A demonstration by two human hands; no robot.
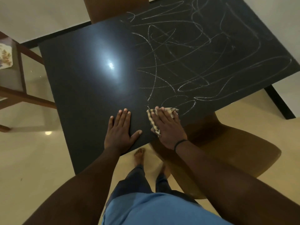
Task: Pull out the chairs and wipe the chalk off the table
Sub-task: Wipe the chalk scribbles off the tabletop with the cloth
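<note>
A black table (84,75) fills the middle of the view. Its left half is bare and glossy, while white chalk scribbles (203,54) cover its right half. My left hand (121,130) lies flat on the tabletop near the front edge, fingers straight. My right hand (167,127) presses a checked cloth (155,127) flat against the table at the lower edge of the chalk marks, fingers straight over it. A brown chair (235,153) stands under my right forearm, at the table's near right side. Another brown chair back (113,8) shows at the far edge.
A wooden chair frame (24,95) with a patterned cloth (5,56) on it stands to the left of the table. My bare feet (139,156) stand on the pale tiled floor (40,159) right below the table's front edge. A dark skirting strip (279,104) runs at the right.
</note>
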